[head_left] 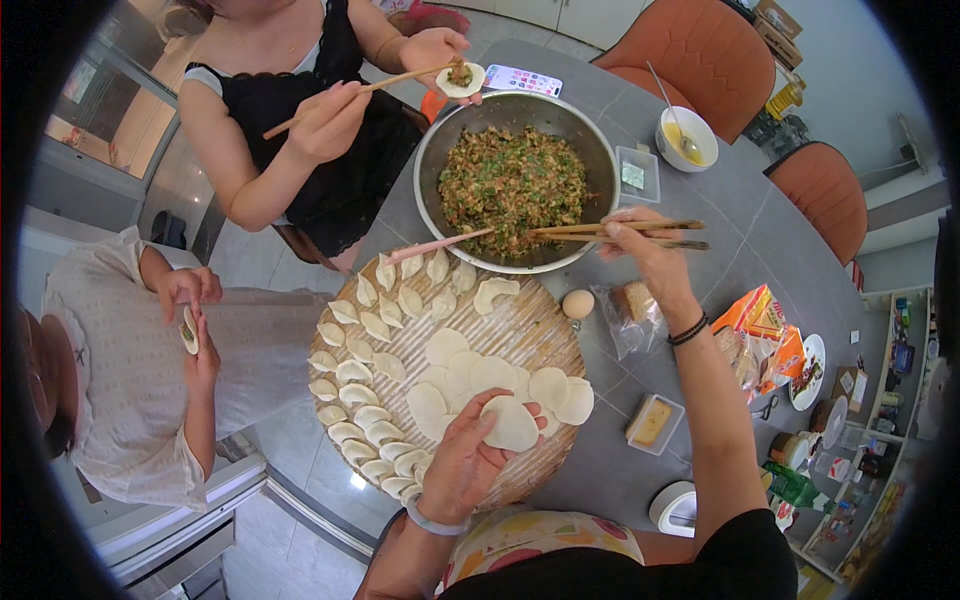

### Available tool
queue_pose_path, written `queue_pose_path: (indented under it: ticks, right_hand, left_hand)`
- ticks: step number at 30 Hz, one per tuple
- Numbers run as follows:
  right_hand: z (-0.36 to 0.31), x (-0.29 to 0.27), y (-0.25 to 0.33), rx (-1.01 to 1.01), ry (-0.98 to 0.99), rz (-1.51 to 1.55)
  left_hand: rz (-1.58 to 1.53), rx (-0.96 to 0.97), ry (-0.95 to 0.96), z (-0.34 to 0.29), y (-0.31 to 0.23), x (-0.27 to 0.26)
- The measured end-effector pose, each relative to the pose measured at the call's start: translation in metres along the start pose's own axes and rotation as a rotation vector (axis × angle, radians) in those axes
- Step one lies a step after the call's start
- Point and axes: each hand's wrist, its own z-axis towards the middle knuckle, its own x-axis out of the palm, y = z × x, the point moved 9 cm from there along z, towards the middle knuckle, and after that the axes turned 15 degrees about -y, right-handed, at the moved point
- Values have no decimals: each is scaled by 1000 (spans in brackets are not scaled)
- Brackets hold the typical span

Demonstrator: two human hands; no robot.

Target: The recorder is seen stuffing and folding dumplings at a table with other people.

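A round white dumpling wrapper (511, 425) rests across the fingers of my left hand (462, 468), held at its edge by the thumb, above the near side of the round board (545, 335). My right hand (648, 255) grips wooden chopsticks (568, 234), whose tips reach into the chopped meat-and-green filling (515, 185) in a large metal bowl (428, 190). Below the left hand's wrapper lie several overlapping loose wrappers (450, 372). Folded dumplings (355, 395) stand in rows along the board's left side. A pink utensil (440, 244) leans on the bowl's near rim.
Across the table a person (325, 125) holds chopsticks and a filled wrapper; another person (195, 320) at left pinches a dumpling. An egg (577, 304), a bagged bread piece (632, 312), a plastic box (655, 422), a white bowl (700, 140) and a phone (522, 80) lie around.
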Motion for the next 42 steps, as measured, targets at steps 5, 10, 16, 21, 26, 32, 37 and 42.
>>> queue_pose_path:
  ticks: [5, 10, 16, 21, 26, 32, 37, 42]
  right_hand:
    - [-4, 8, -11, 79, 47, -16]
    - [-6, 11, -9, 85, 62, 15]
    - [-3, 17, -12, 162, 71, 60]
    - [1, 2, -30, 246, 2, 145]
    - [-2, -24, -40, 405, -90, 435]
    - [-6, -56, -27, 427, -172, 513]
    - [-23, -71, 26, 269, -147, 509]
    - [-49, -76, 84, 95, -148, 342]
  left_hand:
    - [3, -10, 13, 2, 4, 4]
    - [-16, -17, -25, 4, 4, -1]
    - [-42, 24, 26, 6, 2, -2]
    - [2, 85, -63, 18, -16, 6]
    - [-14, 200, 20, 36, -46, 24]
    - [-115, 196, 143, 59, -63, 53]
    - [-109, 277, 144, 84, -79, 75]
    - [-11, 316, 193, 76, -91, 118]
